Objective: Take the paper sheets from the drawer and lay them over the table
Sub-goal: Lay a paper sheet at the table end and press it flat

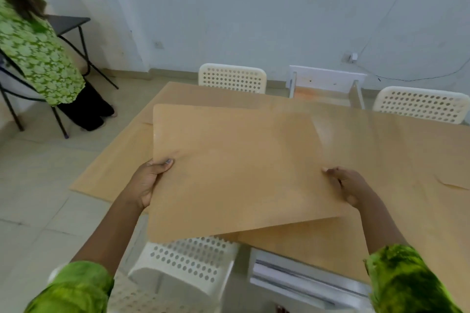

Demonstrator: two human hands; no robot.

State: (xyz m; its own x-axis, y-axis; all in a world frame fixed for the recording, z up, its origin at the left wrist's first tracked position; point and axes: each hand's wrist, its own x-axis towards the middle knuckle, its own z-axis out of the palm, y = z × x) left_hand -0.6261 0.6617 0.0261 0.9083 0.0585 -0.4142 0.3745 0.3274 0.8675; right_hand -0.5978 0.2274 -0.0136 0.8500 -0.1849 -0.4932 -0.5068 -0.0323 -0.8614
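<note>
I hold a large brown paper sheet (236,170) above the table, tilted slightly. My left hand (148,181) grips its left edge with the thumb on top. My right hand (348,187) grips its right edge. Beneath it the table (407,160) is covered by other brown sheets, one overhanging the left side (114,168). An open white drawer (300,277) with white sheets inside sits under the near table edge. Another drawer (328,86) stands open at the far side.
White perforated chairs stand at the far edge (232,77) and far right (422,104), and one (185,267) is close below my arms. A person in green (33,53) sits on a black chair at the left, beside a dark folding table (68,23).
</note>
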